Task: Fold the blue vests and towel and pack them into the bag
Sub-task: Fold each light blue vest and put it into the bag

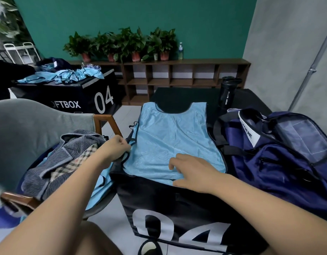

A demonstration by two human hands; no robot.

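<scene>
**On the black box, a vest laid flat and ready for its first fold**

On top of the black box (177,197) a blue vest (174,142) lies spread out, neckline away from the person and hem at the near edge. The left hand (115,149) has its grip closed, pinching the vest's left side edge by the dark trim. The right hand (192,171) rests on the hem with relaxed fingers, holding nothing.

This looks like the smoothing step, with no fold made yet. The next move probably calls for carrying the pinched edge across to the far side while the right hand keeps the slippery mesh from sliding.

The navy bag (280,162) sits open just to the right. The striped towel (54,166) is heaped on the chair (30,122) to the left, with a second vest (102,186) hanging below it, neither folded.
</scene>
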